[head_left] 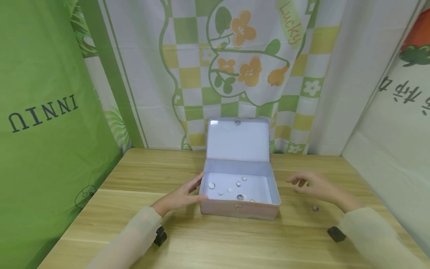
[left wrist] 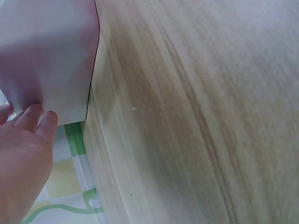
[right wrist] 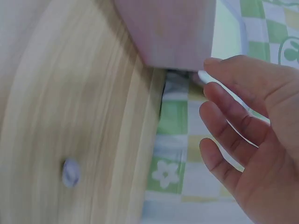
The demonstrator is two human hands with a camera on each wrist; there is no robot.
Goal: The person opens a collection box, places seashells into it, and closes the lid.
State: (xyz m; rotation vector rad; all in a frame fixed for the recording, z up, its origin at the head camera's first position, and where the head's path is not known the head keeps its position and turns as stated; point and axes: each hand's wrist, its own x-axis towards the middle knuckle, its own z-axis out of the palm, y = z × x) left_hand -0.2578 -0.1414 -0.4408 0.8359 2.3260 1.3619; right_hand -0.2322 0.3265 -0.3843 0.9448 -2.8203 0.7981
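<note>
A pale pink metal box (head_left: 239, 209) stands on the table with its hinged lid (head_left: 238, 140) raised. Several small, roundish, whitish and grey pieces (head_left: 240, 197) lie scattered on its floor; their kind is unclear. My left hand (head_left: 181, 195) rests against the box's left side, thumb near the front corner and fingers farther back along the wall. In the left wrist view, its fingertips (left wrist: 32, 114) touch that wall. Right of the box my right hand (head_left: 314, 185) hovers with loosely bent fingers and holds nothing. Below it, one small roundish piece (head_left: 315, 208) lies on the table.
Light wood forms the table top (head_left: 242, 243). A patterned curtain (head_left: 188, 82) hangs behind the box, with a green cloth (head_left: 40, 157) at left and a pale cloth (head_left: 389, 123) at right. Black wrist devices show under both sleeves, the right one (head_left: 336, 234) near the table's right side.
</note>
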